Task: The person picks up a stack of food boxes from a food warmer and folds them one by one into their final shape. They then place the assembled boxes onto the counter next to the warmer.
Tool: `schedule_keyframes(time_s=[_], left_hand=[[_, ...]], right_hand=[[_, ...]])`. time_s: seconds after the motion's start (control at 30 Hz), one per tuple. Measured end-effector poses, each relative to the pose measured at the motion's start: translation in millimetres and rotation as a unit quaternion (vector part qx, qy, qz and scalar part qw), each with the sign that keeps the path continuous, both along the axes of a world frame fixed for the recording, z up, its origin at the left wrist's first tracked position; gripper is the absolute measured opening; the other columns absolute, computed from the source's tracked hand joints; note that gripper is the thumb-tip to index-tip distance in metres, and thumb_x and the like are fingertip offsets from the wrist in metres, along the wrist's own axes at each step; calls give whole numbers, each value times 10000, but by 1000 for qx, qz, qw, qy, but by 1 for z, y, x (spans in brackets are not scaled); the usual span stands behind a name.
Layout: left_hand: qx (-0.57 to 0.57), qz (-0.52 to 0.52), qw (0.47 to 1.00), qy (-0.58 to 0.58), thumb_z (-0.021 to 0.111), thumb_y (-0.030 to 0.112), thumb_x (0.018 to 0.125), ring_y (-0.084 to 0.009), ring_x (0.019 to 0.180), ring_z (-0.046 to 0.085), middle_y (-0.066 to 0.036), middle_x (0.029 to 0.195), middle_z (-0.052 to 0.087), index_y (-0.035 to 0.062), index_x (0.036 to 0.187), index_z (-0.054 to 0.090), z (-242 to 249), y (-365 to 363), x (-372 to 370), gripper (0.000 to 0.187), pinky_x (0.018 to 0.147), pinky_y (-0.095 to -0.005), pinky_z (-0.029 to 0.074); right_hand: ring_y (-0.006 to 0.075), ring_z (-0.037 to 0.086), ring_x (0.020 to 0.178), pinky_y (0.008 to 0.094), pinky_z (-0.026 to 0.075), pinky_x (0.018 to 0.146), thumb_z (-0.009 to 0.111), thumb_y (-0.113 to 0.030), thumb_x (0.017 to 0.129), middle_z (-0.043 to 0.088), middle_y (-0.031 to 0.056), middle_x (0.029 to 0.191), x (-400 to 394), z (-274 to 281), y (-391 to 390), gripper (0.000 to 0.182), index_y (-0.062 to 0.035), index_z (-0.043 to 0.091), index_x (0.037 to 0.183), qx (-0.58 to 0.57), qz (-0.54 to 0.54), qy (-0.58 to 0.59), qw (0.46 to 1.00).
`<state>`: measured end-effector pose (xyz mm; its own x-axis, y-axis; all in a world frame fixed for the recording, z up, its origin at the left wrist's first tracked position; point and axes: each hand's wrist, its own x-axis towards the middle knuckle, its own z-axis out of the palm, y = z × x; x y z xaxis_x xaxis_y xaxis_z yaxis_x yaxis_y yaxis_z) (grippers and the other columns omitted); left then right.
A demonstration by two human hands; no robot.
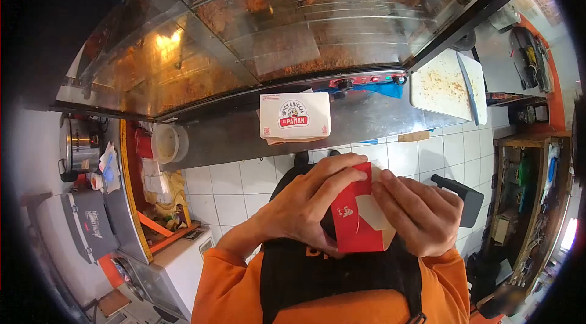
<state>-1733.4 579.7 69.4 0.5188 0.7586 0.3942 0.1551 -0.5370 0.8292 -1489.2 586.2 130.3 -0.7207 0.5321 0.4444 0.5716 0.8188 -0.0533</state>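
A red cardboard food box (pixel 357 220) with a small white chicken print is held up before my chest, its pale inner side showing at the right. My left hand (pixel 314 199) is wrapped round its left side, fingers over the top edge. With bent fingers, my right hand (pixel 418 211) pinches the pale flap at the upper right. On the steel counter beyond my hands lies a closed white box (pixel 294 118) marked "Spicy Chicken". The inside of the red box is mostly hidden.
A glass display cabinet (pixel 287 25) with fried chicken stands behind the counter (pixel 226 138). To the right, a knife (pixel 467 89) lies on a crumb-covered white cutting board (pixel 436 89). A white tub (pixel 169 144) is at the left. Wooden shelves (pixel 525 202) stand at the far right.
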Motion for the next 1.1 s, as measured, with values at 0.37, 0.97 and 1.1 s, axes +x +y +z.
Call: schedule_keyframes(time_s=[0.37,0.97,1.1], left_hand=[[-41,1,999,-4,990,343,511,-405,1359,490,-232,1569,377,52,1471,357,13,6,0,1186,1036,-451,526],[-129,-7,989,-78,846,360,535,-425,1373,420,-237,1488,384,98,1449,559,-33,20,-5,993,1146,-469,321],[-200,0,975,-99,839,351,551,-419,1405,398,-235,1497,379,86,1457,544,-38,15,-4,989,1153,-471,311]], right_hand=[[315,775,905,295,643,613,779,-91,749,730,236,1145,13,14,1,297,-45,772,1042,-111,77,118,984],[524,419,1419,467,423,1104,788,-445,833,446,399,1480,30,-65,27,843,74,525,1443,-515,160,322,778],[524,457,1389,479,413,1126,682,-318,906,446,375,1495,15,-46,15,743,-14,437,1538,-495,74,243,831]])
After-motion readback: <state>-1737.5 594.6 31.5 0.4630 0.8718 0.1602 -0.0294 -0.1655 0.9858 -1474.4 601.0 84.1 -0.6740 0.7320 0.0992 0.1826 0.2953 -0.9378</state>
